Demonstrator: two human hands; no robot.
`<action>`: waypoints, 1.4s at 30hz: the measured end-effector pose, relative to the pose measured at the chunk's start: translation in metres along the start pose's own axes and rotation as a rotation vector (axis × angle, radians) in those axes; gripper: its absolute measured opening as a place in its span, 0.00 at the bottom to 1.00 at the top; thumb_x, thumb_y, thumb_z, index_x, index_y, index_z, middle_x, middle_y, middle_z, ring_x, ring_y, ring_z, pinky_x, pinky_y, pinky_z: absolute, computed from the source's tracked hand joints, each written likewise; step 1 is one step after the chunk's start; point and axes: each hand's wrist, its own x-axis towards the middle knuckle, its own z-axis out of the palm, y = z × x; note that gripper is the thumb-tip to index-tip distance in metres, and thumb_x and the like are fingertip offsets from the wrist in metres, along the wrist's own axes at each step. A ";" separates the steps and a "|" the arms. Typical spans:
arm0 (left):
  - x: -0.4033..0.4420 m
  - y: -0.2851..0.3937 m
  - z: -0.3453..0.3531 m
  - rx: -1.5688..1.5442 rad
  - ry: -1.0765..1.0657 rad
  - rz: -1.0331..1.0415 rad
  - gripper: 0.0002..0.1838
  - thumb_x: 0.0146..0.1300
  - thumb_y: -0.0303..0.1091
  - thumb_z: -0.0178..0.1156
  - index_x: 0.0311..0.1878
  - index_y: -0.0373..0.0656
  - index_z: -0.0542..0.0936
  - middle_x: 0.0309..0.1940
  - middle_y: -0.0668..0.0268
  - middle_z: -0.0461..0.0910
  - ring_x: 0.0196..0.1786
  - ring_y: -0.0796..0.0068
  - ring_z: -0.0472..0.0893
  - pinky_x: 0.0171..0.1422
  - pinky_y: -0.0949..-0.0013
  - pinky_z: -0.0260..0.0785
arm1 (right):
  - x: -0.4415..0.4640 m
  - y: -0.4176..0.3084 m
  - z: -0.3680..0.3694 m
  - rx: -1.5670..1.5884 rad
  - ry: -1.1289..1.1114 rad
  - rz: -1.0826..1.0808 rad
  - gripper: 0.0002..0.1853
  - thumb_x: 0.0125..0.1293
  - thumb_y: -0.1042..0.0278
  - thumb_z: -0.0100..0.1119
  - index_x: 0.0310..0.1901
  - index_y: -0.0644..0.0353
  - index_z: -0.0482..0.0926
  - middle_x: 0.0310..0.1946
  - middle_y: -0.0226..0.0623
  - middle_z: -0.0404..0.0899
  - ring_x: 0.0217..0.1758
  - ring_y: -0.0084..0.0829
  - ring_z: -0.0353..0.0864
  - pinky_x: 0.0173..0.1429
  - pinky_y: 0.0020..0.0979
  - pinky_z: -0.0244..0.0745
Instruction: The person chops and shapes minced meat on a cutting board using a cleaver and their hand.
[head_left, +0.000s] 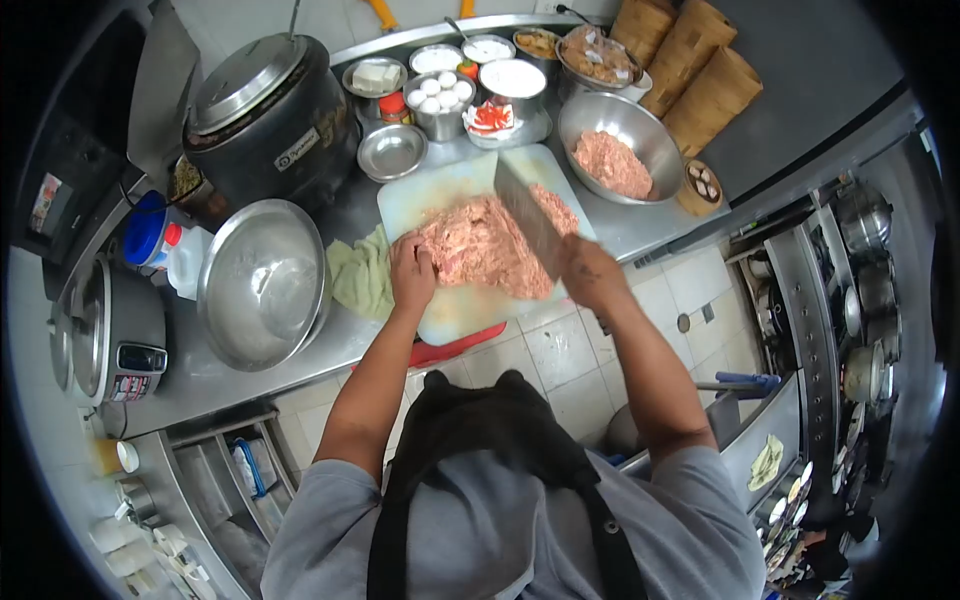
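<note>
A mound of minced meat [480, 240] covers much of the white cutting board [455, 325]. My right hand [590, 272] is closed round the handle of a cleaver [528, 212], whose broad blade stands between the main mound and a smaller strip of mince [555, 208] on the right. At the mound's left edge, my left hand [412, 272] touches the meat with its fingers bent; whether it grips any is hard to see. A crumpled green cloth [360, 275] lies beside the board, left of my left hand.
A steel bowl [640, 120] with more mince stands at the back right. Left are a large steel bowl [262, 285] and a black pot [275, 120]. Behind the board sit a small steel dish [392, 152], a container of eggs [440, 95] and several other containers. Bamboo steamers [710, 100] stand far right.
</note>
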 end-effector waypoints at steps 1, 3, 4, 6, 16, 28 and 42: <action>-0.005 0.000 -0.002 0.009 -0.011 -0.005 0.08 0.63 0.26 0.52 0.44 0.36 0.76 0.53 0.49 0.78 0.57 0.48 0.74 0.64 0.54 0.65 | -0.003 -0.018 -0.022 0.043 0.036 0.053 0.12 0.73 0.62 0.48 0.45 0.63 0.72 0.29 0.57 0.81 0.38 0.60 0.81 0.42 0.51 0.74; 0.002 0.004 0.000 0.019 0.000 -0.007 0.08 0.63 0.27 0.52 0.44 0.36 0.76 0.52 0.49 0.78 0.57 0.48 0.74 0.64 0.54 0.65 | -0.001 -0.044 -0.042 0.100 0.142 0.143 0.12 0.74 0.62 0.49 0.42 0.64 0.72 0.29 0.59 0.80 0.38 0.62 0.80 0.40 0.51 0.73; 0.000 0.005 0.000 0.021 -0.006 -0.016 0.08 0.64 0.27 0.52 0.44 0.36 0.76 0.53 0.49 0.78 0.57 0.48 0.74 0.64 0.54 0.65 | -0.005 -0.046 -0.031 0.106 0.162 0.162 0.12 0.73 0.63 0.48 0.43 0.64 0.72 0.29 0.59 0.80 0.36 0.62 0.81 0.40 0.53 0.74; 0.002 0.005 -0.001 0.022 -0.014 -0.025 0.08 0.64 0.27 0.52 0.44 0.36 0.76 0.53 0.49 0.78 0.57 0.48 0.73 0.64 0.54 0.65 | -0.009 -0.031 0.013 0.117 0.213 0.198 0.12 0.72 0.64 0.46 0.47 0.64 0.71 0.28 0.59 0.81 0.33 0.61 0.82 0.41 0.55 0.75; 0.001 0.005 0.001 0.016 -0.009 -0.014 0.09 0.64 0.27 0.52 0.44 0.35 0.76 0.51 0.51 0.78 0.57 0.50 0.74 0.65 0.56 0.64 | -0.028 -0.056 -0.067 0.113 0.086 0.255 0.13 0.74 0.61 0.44 0.43 0.65 0.72 0.33 0.62 0.80 0.43 0.61 0.80 0.47 0.54 0.73; -0.001 0.000 -0.001 -0.082 -0.066 -0.151 0.15 0.65 0.30 0.54 0.53 0.36 0.75 0.56 0.51 0.76 0.60 0.52 0.73 0.66 0.57 0.64 | -0.054 0.014 -0.059 -0.148 0.065 0.088 0.12 0.73 0.58 0.50 0.41 0.59 0.73 0.25 0.53 0.81 0.32 0.57 0.82 0.38 0.53 0.75; 0.033 0.018 -0.030 -0.076 -0.632 0.076 0.62 0.35 0.50 0.82 0.73 0.39 0.60 0.75 0.50 0.53 0.78 0.51 0.53 0.79 0.56 0.51 | -0.032 0.121 -0.035 -0.413 -0.384 -0.570 0.20 0.71 0.45 0.51 0.34 0.55 0.74 0.17 0.38 0.77 0.21 0.44 0.79 0.28 0.44 0.73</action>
